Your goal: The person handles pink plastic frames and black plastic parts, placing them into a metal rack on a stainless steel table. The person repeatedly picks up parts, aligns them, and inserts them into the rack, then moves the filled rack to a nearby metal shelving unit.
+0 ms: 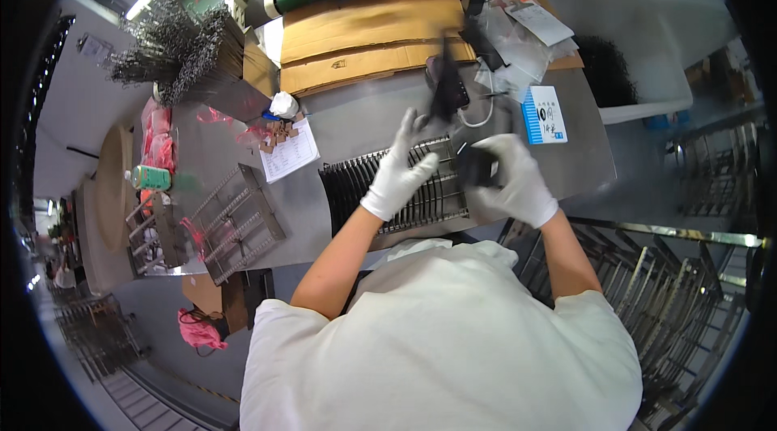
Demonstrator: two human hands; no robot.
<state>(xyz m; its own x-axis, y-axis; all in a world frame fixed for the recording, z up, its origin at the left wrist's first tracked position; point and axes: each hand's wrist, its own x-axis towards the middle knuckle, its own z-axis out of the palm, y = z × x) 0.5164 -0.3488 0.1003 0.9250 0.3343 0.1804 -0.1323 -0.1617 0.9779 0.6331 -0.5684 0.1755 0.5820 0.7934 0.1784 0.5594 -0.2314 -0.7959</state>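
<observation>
Both my hands wear white gloves. My left hand [402, 172] is raised over a black slotted rack [356, 184] on the grey table, its fingers spread, with a dark blurred piece [445, 95] at the fingertips; whether it grips that piece is unclear. My right hand [511, 178] is closed around a small black part [476, 165] above the rack's right end. The rack holds rows of thin dark pieces standing in its slots.
Flattened cardboard [372, 34] and plastic bags with papers [526, 34] lie at the table's far side. A blue-and-white card [545, 114] lies right. An empty metal rack [243, 220], a printed sheet [290, 154] and bundled metal rods [174, 46] are left. Metal frames [680, 285] stand at right.
</observation>
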